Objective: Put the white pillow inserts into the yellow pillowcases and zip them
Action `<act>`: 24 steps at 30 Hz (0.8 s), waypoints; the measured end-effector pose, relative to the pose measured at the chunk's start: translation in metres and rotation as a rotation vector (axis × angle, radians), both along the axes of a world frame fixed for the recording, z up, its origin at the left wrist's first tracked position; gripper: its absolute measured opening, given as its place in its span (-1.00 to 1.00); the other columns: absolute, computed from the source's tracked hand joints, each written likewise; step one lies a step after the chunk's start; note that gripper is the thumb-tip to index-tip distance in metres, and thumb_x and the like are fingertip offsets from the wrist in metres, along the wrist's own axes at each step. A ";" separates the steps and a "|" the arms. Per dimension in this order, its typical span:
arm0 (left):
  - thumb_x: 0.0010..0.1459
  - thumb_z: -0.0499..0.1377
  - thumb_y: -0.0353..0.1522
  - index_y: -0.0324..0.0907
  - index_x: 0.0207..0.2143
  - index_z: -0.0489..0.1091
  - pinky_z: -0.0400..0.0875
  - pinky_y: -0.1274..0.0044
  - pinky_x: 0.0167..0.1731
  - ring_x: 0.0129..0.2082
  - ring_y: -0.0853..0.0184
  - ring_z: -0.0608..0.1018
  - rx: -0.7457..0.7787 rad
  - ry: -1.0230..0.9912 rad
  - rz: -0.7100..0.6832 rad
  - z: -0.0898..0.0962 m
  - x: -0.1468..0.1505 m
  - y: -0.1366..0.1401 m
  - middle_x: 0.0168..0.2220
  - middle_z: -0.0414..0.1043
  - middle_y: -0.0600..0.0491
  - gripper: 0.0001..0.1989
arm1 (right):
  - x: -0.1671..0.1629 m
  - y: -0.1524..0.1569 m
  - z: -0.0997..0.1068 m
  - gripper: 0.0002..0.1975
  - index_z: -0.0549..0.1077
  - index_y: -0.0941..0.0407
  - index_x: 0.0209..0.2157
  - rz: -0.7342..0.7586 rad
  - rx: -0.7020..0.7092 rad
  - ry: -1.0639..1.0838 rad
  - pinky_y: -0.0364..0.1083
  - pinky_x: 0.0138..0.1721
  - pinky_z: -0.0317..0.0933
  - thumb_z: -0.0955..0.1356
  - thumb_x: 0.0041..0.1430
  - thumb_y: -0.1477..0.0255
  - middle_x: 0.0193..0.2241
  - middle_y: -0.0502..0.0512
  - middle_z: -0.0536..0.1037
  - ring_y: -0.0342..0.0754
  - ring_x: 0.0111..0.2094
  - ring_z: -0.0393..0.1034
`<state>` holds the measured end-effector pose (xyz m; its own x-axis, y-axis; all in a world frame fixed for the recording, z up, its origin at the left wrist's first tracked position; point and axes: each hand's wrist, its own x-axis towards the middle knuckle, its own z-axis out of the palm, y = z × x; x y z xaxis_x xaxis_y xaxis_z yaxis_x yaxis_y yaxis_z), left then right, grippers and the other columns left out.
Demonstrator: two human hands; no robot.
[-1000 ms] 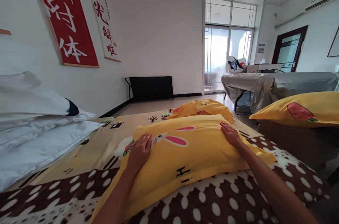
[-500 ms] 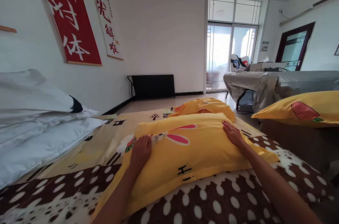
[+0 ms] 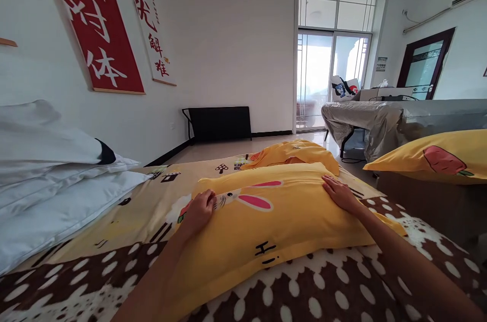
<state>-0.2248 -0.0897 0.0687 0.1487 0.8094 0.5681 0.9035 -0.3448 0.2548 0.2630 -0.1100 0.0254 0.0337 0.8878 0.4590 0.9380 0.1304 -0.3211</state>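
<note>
A yellow pillow (image 3: 289,220) lies across the bed before me, printed with a white rabbit with pink ears and the letters "Hi". Over its left part is my left hand (image 3: 201,209), fingers bent together and closed on the pillow's cover beside the carrot print. My right hand (image 3: 341,195) rests on the right end, palm down with the fingers stretched out. Just beyond the pillow, a crumpled yellow cloth (image 3: 300,152) lies on the patterned bedspread (image 3: 312,286).
White pillows (image 3: 68,195) are stacked at the left. Another yellow pillow (image 3: 426,157) with a carrot print lies at the right. Beyond it stands a table (image 3: 365,114) under plastic sheeting. A black folded frame (image 3: 220,124) leans by the far wall.
My left hand has shifted slightly left and its fingers are more curled. The right hand has moved a little to the right along the pillow. The camera view has shifted slightly.
</note>
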 end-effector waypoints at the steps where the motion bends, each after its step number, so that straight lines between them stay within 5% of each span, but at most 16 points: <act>1: 0.10 -0.08 -0.30 -0.13 -0.45 0.23 0.33 0.51 -0.40 -0.43 0.30 0.46 -0.043 0.015 0.003 0.004 -0.002 0.003 -0.46 0.41 0.05 -0.83 | -0.002 -0.002 0.004 -0.49 0.29 0.12 0.16 -0.009 -0.007 -0.030 0.09 0.20 -0.01 0.08 0.29 0.22 0.19 0.13 0.26 0.04 0.24 0.07; 4: 0.05 -0.05 -0.35 -0.16 -0.38 0.29 0.33 0.47 -0.42 -0.44 0.25 0.49 -0.118 0.057 0.050 0.014 0.007 0.013 -0.45 0.45 -0.01 -0.84 | -0.023 -0.007 0.022 -0.52 0.29 0.16 0.16 -0.011 0.010 -0.135 0.11 0.18 -0.03 0.08 0.29 0.32 0.19 0.20 0.25 0.07 0.22 0.10; 7: 0.08 -0.06 -0.37 -0.25 -0.17 0.35 0.34 0.33 -0.15 -0.12 0.11 0.49 -0.116 0.099 0.033 0.019 0.041 0.023 -0.15 0.47 -0.20 -0.69 | -0.071 -0.009 0.044 -0.52 0.26 0.13 0.18 0.136 0.044 -0.180 0.06 0.19 -0.05 0.07 0.29 0.35 0.21 0.18 0.23 0.02 0.23 0.09; 11: 0.22 -0.14 -0.25 -0.13 0.11 0.27 0.08 0.31 0.18 0.22 0.21 0.23 -0.166 0.135 -0.098 0.016 0.090 0.040 0.20 0.22 -0.05 -0.54 | -0.146 0.001 0.065 -0.49 0.21 0.04 0.21 0.394 0.005 -0.173 0.03 0.16 -0.02 0.06 0.32 0.20 0.18 0.12 0.28 -0.01 0.20 0.13; 14: 0.24 -0.20 -0.09 -0.08 0.16 0.23 0.00 0.22 0.21 0.27 0.16 0.14 -0.230 0.115 -0.073 0.009 0.090 0.056 0.26 0.13 -0.03 -0.45 | -0.165 0.020 0.070 -0.47 0.26 -0.03 0.18 0.451 -0.077 -0.127 0.04 0.18 -0.05 0.03 0.31 0.11 0.18 0.04 0.29 -0.02 0.20 0.13; 17: 0.21 -0.21 -0.03 -0.15 0.16 0.23 0.03 0.20 0.20 0.27 0.12 0.15 -0.266 0.070 0.008 0.000 0.053 0.073 0.25 0.12 -0.11 -0.38 | -0.138 0.042 0.067 -0.48 0.31 -0.06 0.14 0.382 -0.162 -0.054 0.06 0.21 -0.10 0.01 0.32 0.11 0.19 -0.03 0.28 -0.02 0.23 0.08; 24: 0.13 -0.20 -0.05 -0.31 0.08 0.32 0.26 0.37 0.11 0.18 0.20 0.32 -0.324 -0.032 0.115 -0.025 -0.031 0.098 0.16 0.27 -0.16 -0.32 | -0.021 0.076 0.037 -0.48 0.31 0.03 0.15 0.122 -0.213 0.126 0.13 0.24 -0.12 0.08 0.28 0.15 0.20 0.05 0.24 0.07 0.24 0.07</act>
<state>-0.2560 0.0088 0.0438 0.0323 0.9591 0.2813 0.9213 -0.1377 0.3637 0.2417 -0.0342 0.0625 -0.0342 0.9649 0.2605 0.8704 0.1568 -0.4666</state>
